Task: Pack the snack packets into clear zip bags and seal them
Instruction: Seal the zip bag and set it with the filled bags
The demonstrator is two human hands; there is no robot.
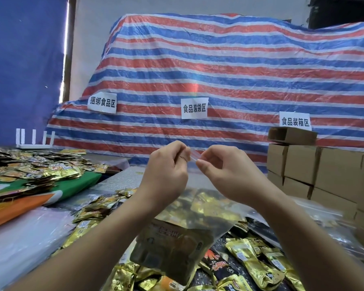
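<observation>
Sealing step, I judge: left hand and right hand pinch zip bag strip at 12 o'clock; next, press along it.

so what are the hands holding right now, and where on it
Both hold one clear zip bag with snack packets inside, lifted above the table. The left hand and right hand each pinch its top zip edge, close together.

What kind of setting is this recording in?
Probably a makeshift food-packing workshop or storeroom. Loose snack packets cover the table, cardboard boxes are stacked at the right, and paper zone signs are stuck on a striped tarp behind.
</observation>
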